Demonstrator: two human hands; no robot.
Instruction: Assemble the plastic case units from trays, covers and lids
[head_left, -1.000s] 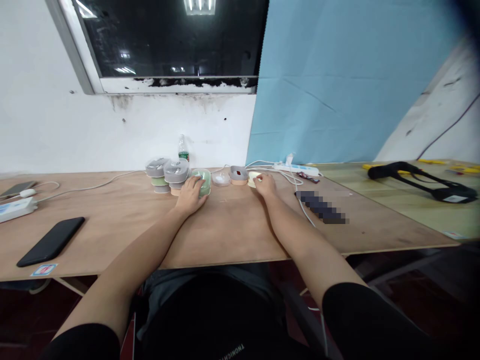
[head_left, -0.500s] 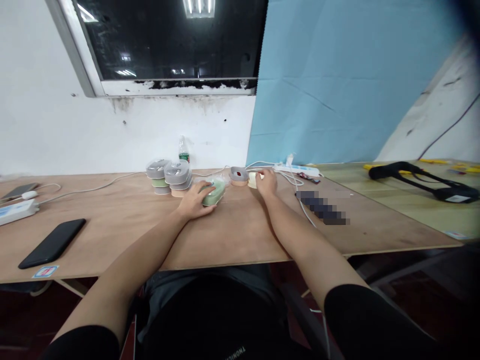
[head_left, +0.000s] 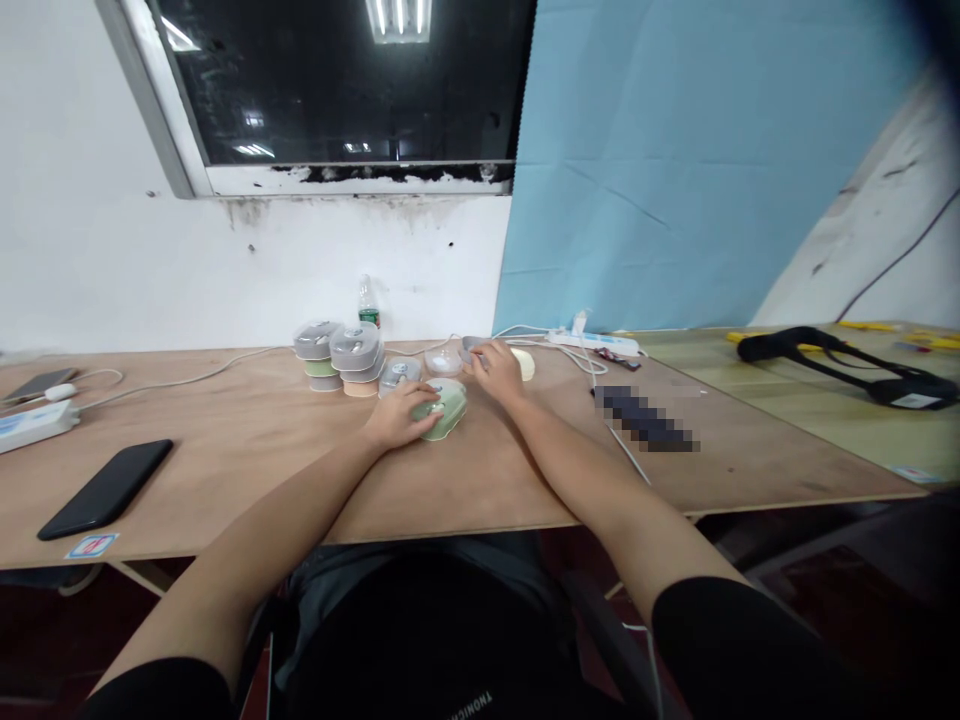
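Observation:
My left hand (head_left: 405, 413) is closed on a light green plastic container (head_left: 450, 410), its fingers lying over the left side. The container rests on the table. My right hand (head_left: 496, 370) is at a small grey container (head_left: 471, 346), fingers bent around its near side, which they partly hide. Right of that hand sits a cream-coloured container (head_left: 526, 364). Behind the green one stand a clear-lidded container (head_left: 401, 374) and a clear lid or shallow tub (head_left: 442, 361). Two stacks of grey-lidded containers, the nearer stack (head_left: 356, 348) and the farther stack (head_left: 315, 342), rise on the left.
A plastic bottle (head_left: 367, 303) stands against the wall. On the left lie a black phone (head_left: 106, 488) and a white power strip (head_left: 34, 425). Another power strip (head_left: 596, 342) with white cables is at the back right. A black frame-like object (head_left: 847, 368) lies farther right.
My left hand has drawn the green container nearer and slightly right, uncovering clear-lidded pieces behind it. My right hand has moved left from the cream container to the grey one.

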